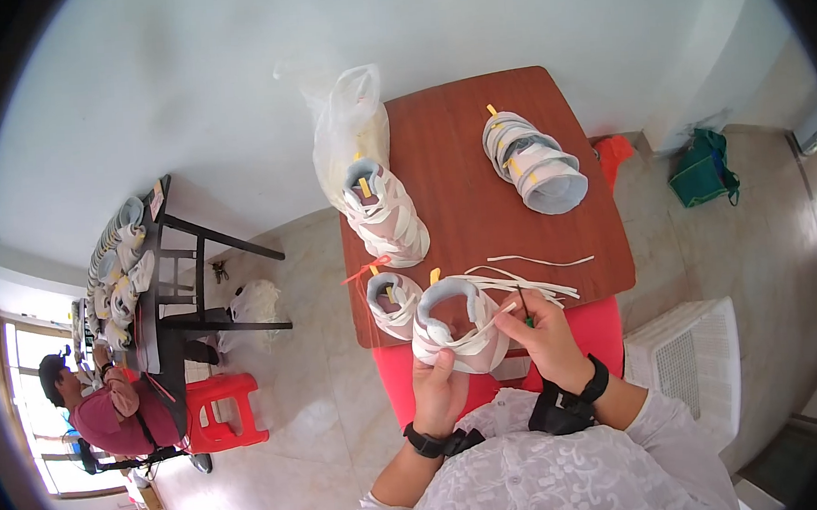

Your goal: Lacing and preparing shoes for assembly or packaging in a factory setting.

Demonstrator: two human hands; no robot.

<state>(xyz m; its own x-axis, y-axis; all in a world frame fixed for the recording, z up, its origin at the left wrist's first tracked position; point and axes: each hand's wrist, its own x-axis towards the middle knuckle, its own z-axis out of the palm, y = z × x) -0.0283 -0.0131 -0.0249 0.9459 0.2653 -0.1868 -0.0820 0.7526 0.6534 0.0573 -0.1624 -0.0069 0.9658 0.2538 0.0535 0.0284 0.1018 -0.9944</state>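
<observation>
My left hand [438, 391] grips a pale pink and white shoe upper [486, 355] from below, at the table's near edge. A white shoelace [484, 333] runs from the upper's front to my right hand [552, 342], whose thumb and fingers pinch it. A thin dark tool with a green end [529, 321] also sticks out of that hand; its kind is unclear. Just left of the held upper stands another laced upper [395, 314], a red cord [367, 269] beside it. Loose white laces [532, 287] lie behind my right hand.
The brown table [451, 178] bears a laced stack of uppers [390, 221] and another stack [536, 163] farther right. A clear plastic bag [349, 118] hangs over its left corner. Right stands a white basket [681, 355]. Far left, a person [110, 418] sits at a black table [156, 308].
</observation>
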